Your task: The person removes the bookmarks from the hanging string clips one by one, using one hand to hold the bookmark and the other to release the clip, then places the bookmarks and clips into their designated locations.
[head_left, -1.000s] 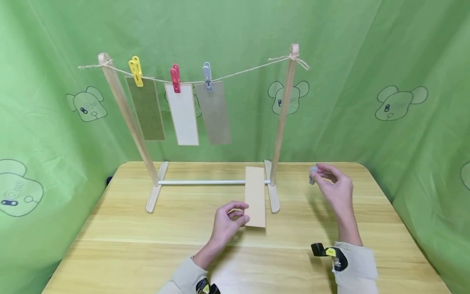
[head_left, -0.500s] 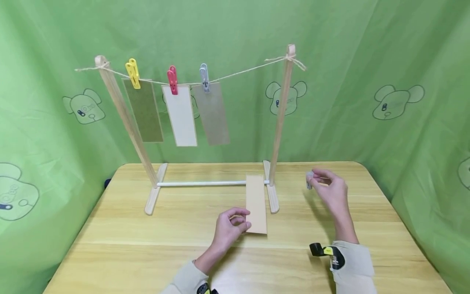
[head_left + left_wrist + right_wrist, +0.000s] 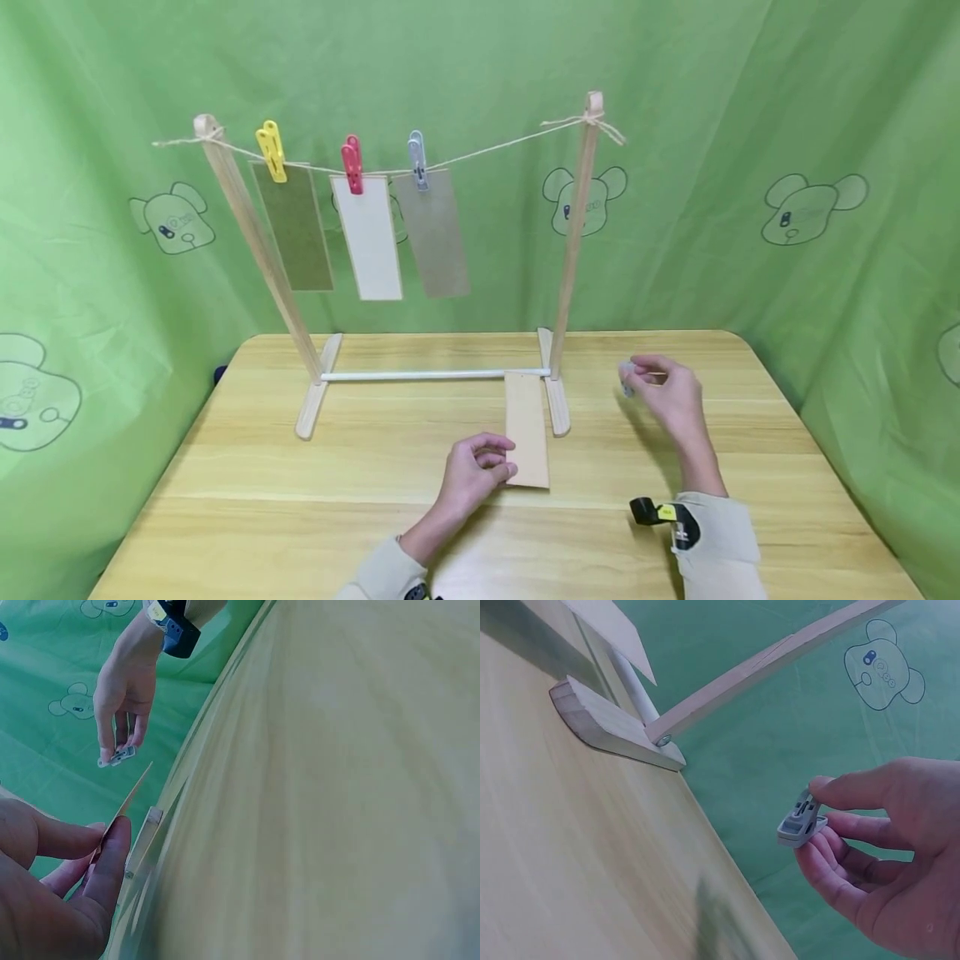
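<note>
My left hand (image 3: 468, 479) pinches the left edge of a tan rectangular card (image 3: 527, 425) between thumb and fingers, holding it above the table in front of the rack. In the left wrist view the card (image 3: 135, 791) appears nearly edge-on. To the right of the rack, my right hand (image 3: 671, 400) holds a pale grey clothespin (image 3: 801, 821) by thumb and fingertips, off the table. On the string (image 3: 495, 150) hang three cards: an olive one (image 3: 294, 229) under a yellow clothespin (image 3: 271, 152), a white one (image 3: 367, 242) under a red clothespin (image 3: 352, 165), and a grey one (image 3: 433, 237) under a grey-blue clothespin (image 3: 418, 161).
The string is tied between a left wooden post (image 3: 255, 242) and a right wooden post (image 3: 577, 237). A white rod (image 3: 412, 375) joins their wooden feet on the wooden table (image 3: 262, 517). A green curtain (image 3: 690, 267) with animal-head outlines surrounds the table.
Both hands have come lower and slightly nearer each other, the left carrying the card and the right the clothespin. The hanging cards shift only slightly with the view.
</note>
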Demonstrator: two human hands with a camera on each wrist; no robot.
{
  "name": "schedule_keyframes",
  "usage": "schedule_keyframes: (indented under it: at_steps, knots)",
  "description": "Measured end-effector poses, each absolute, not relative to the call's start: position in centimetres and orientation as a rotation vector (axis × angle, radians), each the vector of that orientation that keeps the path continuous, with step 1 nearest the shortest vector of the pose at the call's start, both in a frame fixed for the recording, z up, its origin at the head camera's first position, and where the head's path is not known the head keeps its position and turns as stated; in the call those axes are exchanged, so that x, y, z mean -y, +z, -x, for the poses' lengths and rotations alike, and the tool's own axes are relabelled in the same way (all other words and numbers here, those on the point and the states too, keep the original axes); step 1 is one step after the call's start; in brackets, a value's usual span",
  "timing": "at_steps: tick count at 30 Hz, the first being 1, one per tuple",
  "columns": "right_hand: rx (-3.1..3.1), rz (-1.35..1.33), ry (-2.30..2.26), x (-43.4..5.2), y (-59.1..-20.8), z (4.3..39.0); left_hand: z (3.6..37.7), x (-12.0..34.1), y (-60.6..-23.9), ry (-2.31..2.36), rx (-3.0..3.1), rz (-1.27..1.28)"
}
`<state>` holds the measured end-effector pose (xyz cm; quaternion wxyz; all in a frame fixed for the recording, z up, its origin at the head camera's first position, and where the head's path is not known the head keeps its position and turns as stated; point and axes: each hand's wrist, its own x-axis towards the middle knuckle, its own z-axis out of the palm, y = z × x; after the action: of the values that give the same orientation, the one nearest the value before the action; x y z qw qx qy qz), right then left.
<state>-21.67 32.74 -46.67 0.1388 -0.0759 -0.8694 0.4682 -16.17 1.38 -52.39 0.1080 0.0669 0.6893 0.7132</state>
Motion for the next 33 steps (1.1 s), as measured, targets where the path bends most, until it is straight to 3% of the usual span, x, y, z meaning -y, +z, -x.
schedule_keyframes:
  at_steps: [33]
  knots:
    - [2.833, 0.238, 1.360, -32.8, -48.8, 22.3, 16.1, -2.0, -52.7, 2.068, -1.976, -0.168]
